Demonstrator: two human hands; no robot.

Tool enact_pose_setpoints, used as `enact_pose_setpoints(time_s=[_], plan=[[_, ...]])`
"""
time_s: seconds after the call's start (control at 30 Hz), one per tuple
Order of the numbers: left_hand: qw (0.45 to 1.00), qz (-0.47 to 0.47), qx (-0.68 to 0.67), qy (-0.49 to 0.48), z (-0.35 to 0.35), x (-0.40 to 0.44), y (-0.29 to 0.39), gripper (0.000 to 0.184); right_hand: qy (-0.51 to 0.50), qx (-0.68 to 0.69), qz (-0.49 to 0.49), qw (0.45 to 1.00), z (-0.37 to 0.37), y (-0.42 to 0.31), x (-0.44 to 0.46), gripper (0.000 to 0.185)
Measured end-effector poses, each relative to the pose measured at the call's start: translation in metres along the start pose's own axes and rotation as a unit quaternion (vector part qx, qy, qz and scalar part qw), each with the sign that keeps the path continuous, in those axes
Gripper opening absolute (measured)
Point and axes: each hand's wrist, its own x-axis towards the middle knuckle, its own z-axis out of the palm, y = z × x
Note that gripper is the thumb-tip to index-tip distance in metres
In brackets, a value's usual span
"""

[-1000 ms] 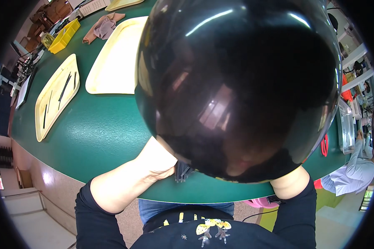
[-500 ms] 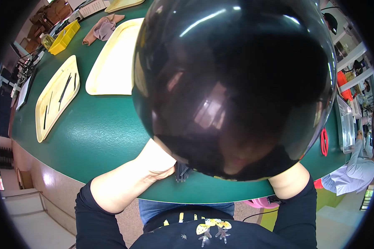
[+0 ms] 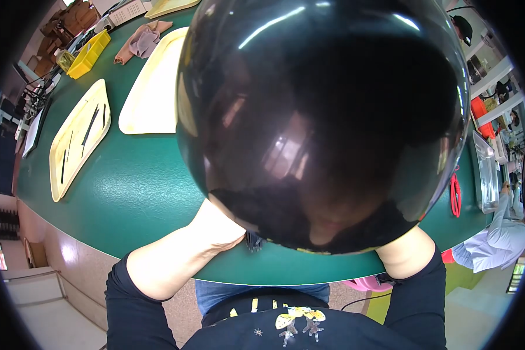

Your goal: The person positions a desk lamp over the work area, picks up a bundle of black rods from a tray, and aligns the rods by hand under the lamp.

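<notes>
Mostly, a glossy black dome [image 3: 326, 128] fills the middle of the view. At its lower left, the left hand [image 3: 220, 224] shows only partly; its fingers are hidden, so whether they are clamped cannot be told. Some thin black strips [image 3: 254, 240] poke out just beside it, above the green counter [image 3: 128, 192]. Behind the dome, the right hand is hidden, its state impossible to tell; the right forearm [image 3: 406, 254] shows.

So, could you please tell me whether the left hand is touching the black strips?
Cannot tell: in the head view, the black strips show beside the left hand, but the glossy black dome hides its fingers.
</notes>
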Motion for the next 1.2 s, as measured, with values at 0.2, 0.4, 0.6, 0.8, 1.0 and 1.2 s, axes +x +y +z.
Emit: enact_pose_setpoints(time_s=[0.2, 0.4, 0.6, 0.8, 1.0, 1.2], plan=[[1.000, 0.014, 0.016, -0.010, 0.004, 0.000, 0.005, 0.011, -0.030, 0.240, -0.032, 0.970, -0.002, -0.004, -0.008, 0.101], [1.000, 0.018, 0.025, -0.003, 0.000, 0.001, 0.001, 0.010, -0.041, -0.128, -0.113, 0.985, -0.007, 0.001, -0.003, 0.100], [0.999, 0.021, 0.035, 0.003, -0.007, 0.004, -0.005, 0.010, 0.063, 0.342, 0.099, 0.932, -0.002, -0.010, -0.001, 0.093], [0.998, 0.047, 0.014, -0.029, -0.014, 0.007, -0.010, 0.012, 0.076, 0.173, 0.091, 0.978, 0.004, -0.024, 0.005, 0.093], [0.997, 0.018, -0.045, -0.053, -0.011, 0.006, -0.007, 0.013, 0.014, 0.145, -0.006, 0.989, -0.002, 0.000, -0.004, 0.093], [0.992, -0.012, -0.104, -0.076, -0.007, 0.004, -0.003, 0.014, 0.066, 0.157, 0.066, 0.983, -0.005, 0.001, -0.010, 0.080]])
